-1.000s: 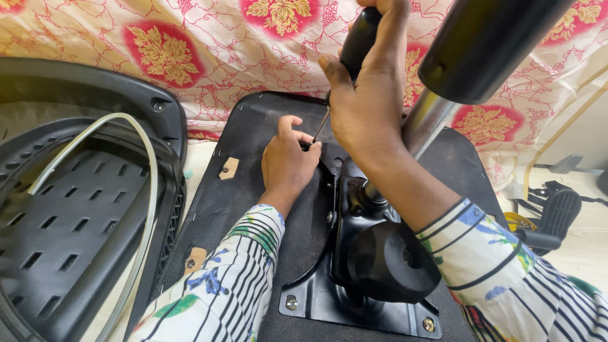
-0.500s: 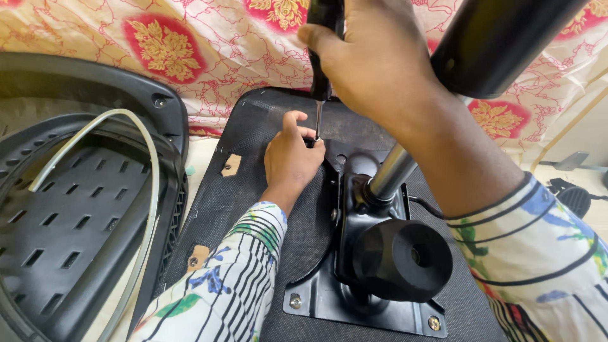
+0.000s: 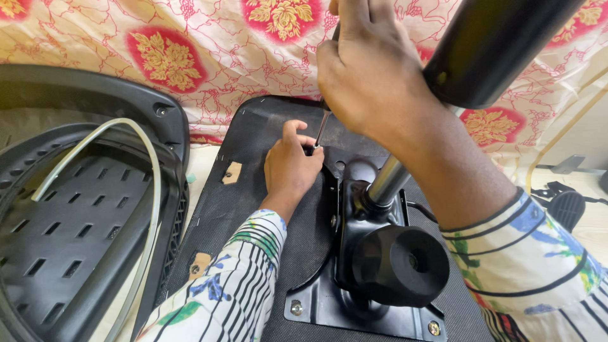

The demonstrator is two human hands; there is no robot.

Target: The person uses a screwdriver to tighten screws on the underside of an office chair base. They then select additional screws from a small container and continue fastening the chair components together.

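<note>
An upturned office chair seat [image 3: 253, 209] lies in front of me, its black underside up. A black metal mounting plate [image 3: 354, 304] with a gas cylinder [image 3: 389, 180] is fixed on it. My right hand [image 3: 373, 76] grips a screwdriver [image 3: 321, 130] from above, its thin shaft pointing down at the plate's far corner. My left hand [image 3: 291, 164] rests on the seat beside that corner, fingertips pinched around the screwdriver tip. Both arms wear patterned striped sleeves.
A black perforated plastic chair back [image 3: 76, 228] with a pale hose [image 3: 149, 190] lies at the left. A red and cream floral cloth [image 3: 190, 63] covers the surface behind. A chair base wheel [image 3: 567, 206] sits at the right. Screws sit in the plate's near corners.
My right hand has risen and come closer to the camera with the screwdriver, now standing more upright over the plate's corner. My left hand stays at the same spot.
</note>
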